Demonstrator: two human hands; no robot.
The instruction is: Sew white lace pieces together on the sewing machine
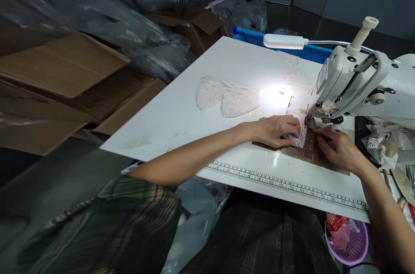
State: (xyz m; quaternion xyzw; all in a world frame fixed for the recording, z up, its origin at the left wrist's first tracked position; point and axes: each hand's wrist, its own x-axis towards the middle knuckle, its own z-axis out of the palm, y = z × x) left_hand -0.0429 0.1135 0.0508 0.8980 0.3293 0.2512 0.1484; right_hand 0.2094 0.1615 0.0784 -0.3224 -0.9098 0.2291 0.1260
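Note:
My left hand point(278, 130) rests on the table with its fingers curled, holding a strip of white lace point(300, 129) by its left side. The lace runs under the presser foot point(310, 122) of a white sewing machine point(350, 79). My right hand point(335, 146) is closed just right of the foot, with thumb and forefinger close together; what is between them is too small to make out. Under both hands lies a brown plate point(324, 159) on the table. Two joined, leaf-shaped white lace pieces point(240, 99) lie left of the machine, beyond my left hand.
A lit lamp point(285, 41) glares over the white table point(168, 122). A printed ruler point(275, 181) runs along the front edge. Open cardboard boxes point(58, 66) and plastic sheeting stand to the left. Lace scraps point(387, 140) hang at right; a purple basket point(352, 250) sits below.

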